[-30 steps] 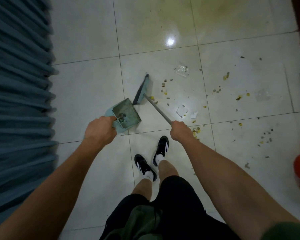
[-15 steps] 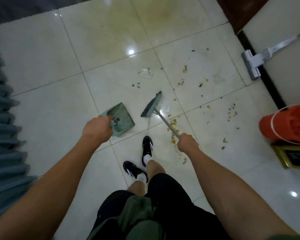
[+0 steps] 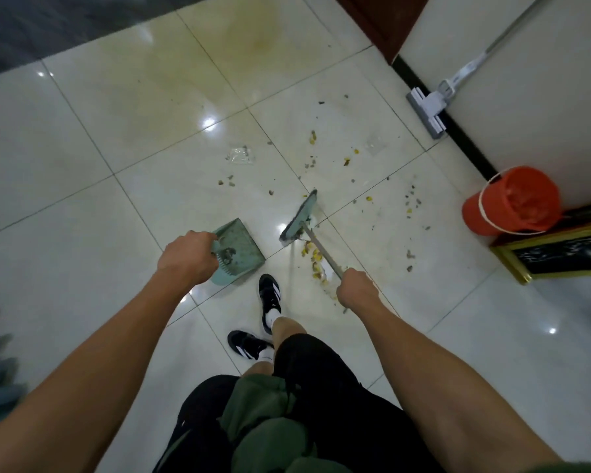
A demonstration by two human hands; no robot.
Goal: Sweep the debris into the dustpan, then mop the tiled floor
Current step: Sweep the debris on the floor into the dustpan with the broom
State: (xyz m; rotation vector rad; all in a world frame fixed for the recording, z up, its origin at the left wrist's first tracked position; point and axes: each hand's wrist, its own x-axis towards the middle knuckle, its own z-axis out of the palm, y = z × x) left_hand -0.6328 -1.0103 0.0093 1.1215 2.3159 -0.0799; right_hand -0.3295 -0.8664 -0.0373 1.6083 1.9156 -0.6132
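My left hand (image 3: 188, 257) grips the dustpan (image 3: 241, 247), mouth pointing away; my right hand (image 3: 357, 290) grips the broom (image 3: 299, 216), handle slanting up-left, head crosswise.

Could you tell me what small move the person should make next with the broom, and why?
Probably a short stroke with the broom toward the dustpan: yellow crumbs lie just behind the broom head, and the pan, held by the left hand, sits close by. The right hand grips the handle.
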